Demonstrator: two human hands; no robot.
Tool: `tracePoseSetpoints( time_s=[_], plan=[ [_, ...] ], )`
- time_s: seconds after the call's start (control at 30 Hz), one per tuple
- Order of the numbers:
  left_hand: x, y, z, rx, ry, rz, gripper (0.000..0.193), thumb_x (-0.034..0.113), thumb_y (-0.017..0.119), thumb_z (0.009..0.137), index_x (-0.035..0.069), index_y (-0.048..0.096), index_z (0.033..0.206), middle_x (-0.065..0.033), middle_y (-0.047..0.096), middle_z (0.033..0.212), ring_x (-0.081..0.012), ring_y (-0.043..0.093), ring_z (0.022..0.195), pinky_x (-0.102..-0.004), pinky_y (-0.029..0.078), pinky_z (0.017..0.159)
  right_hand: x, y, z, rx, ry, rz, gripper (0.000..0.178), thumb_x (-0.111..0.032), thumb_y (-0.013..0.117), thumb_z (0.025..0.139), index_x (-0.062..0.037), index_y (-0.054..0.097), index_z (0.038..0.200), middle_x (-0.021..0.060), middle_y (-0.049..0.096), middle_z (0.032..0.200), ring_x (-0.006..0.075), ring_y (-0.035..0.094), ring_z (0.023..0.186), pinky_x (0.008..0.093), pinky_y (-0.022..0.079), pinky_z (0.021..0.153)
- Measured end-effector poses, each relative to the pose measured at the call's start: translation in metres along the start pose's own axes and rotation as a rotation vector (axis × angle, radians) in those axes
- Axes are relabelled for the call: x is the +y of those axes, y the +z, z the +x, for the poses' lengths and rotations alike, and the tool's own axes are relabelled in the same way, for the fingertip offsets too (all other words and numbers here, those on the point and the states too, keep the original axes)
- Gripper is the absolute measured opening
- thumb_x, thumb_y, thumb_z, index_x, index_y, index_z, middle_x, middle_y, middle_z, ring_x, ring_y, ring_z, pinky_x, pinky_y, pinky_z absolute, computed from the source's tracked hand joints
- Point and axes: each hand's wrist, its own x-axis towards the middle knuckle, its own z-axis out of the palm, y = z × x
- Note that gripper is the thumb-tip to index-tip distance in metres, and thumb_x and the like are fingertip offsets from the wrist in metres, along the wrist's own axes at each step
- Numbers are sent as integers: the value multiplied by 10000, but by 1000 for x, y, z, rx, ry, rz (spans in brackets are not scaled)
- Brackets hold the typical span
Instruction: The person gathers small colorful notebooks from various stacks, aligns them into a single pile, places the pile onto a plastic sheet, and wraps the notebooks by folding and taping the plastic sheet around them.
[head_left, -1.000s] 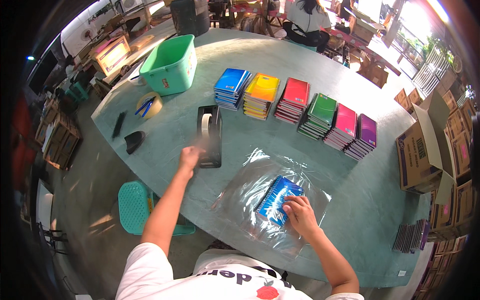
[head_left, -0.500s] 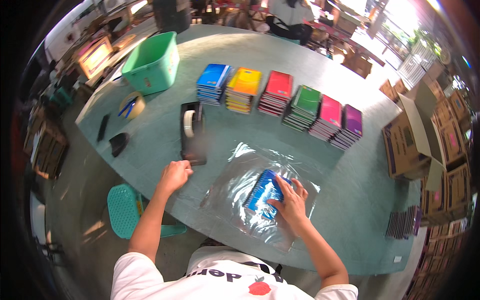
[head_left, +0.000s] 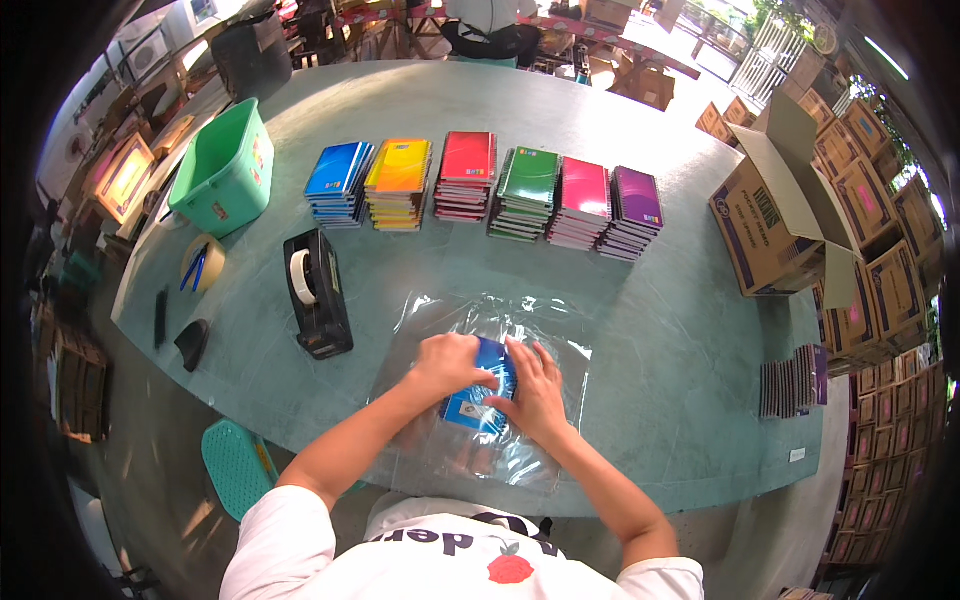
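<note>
A small blue spiral notebook [head_left: 480,405] lies tilted on a crinkled sheet of clear plastic film [head_left: 420,460] near the table's front edge. I cannot tell whether film also covers its front. My left hand [head_left: 450,366] is closed at the notebook's upper left, fingers curled and thumb on the cover. Any small piece under those fingers is hidden. Along the right edge, my right hand [head_left: 535,392] grips the notebook, its thumb across the cover. A black tape dispenser [head_left: 320,300] with a pale roll stands to the left of both hands.
Beyond the film, notebooks form a row of stacks: blue [head_left: 338,185], yellow, red [head_left: 466,175], green, pink, purple [head_left: 634,210]. At left are a green bin [head_left: 225,170] and a tape roll [head_left: 203,262] with blue-handled scissors. An open carton [head_left: 770,240] and more notebooks [head_left: 793,383] occupy the right.
My left hand has moved right from beside the tape dispenser onto the notebook. My right hand stays on it, and the notebook now sits more upright. The whole view has shifted.
</note>
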Motion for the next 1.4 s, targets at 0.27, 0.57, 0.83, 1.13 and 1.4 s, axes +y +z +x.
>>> tracePoseSetpoints(
  time_s=[0.27, 0.57, 0.83, 1.13, 1.4],
  plan=[
    [-15, 13, -45, 133, -88, -787, 650, 283, 833, 628, 14, 507, 1121, -110, 590, 986, -202, 591, 919, -334, 481, 819, 15, 12, -15, 7, 590, 1016, 856, -158, 828, 636, 47, 355, 1319, 145, 464, 1204, 215, 513, 1082, 318, 536, 782],
    [-42, 6, -63, 136, 308, -679, 863, 50, 825, 580, 66, 376, 1318, -120, 451, 1246, -224, 534, 1065, -329, 458, 898, -26, -23, -28, 43, 117, 447, 831, -19, 809, 598, -77, 398, 1318, 132, 395, 1259, 290, 516, 1084, 352, 501, 882],
    [-26, -38, -72, 402, 628, -81, 837, 223, 832, 611, 175, 406, 1330, -128, 298, 1409, -327, 351, 1260, -449, 335, 1013, -54, -53, 5, -108, -451, -163, 621, -146, 778, 636, -280, 560, 1202, 111, 205, 1484, 380, 223, 1345, 533, 219, 1069],
    [-39, 32, -47, 171, 324, -756, 796, 82, 852, 530, 82, 395, 1182, -81, 530, 1167, -219, 563, 1024, -325, 466, 879, -7, 13, -19, -129, 212, 651, 804, 28, 763, 600, -89, 375, 1294, 99, 531, 1224, 263, 567, 1073, 357, 443, 940],
    [-45, 43, -49, 123, 344, -841, 826, 62, 846, 518, 116, 385, 1202, -94, 492, 1213, -280, 489, 1143, -384, 434, 937, -11, 10, -25, -130, 70, 669, 918, 41, 769, 602, -122, 287, 1366, 168, 428, 1307, 298, 445, 1214, 382, 397, 993]
  ],
)
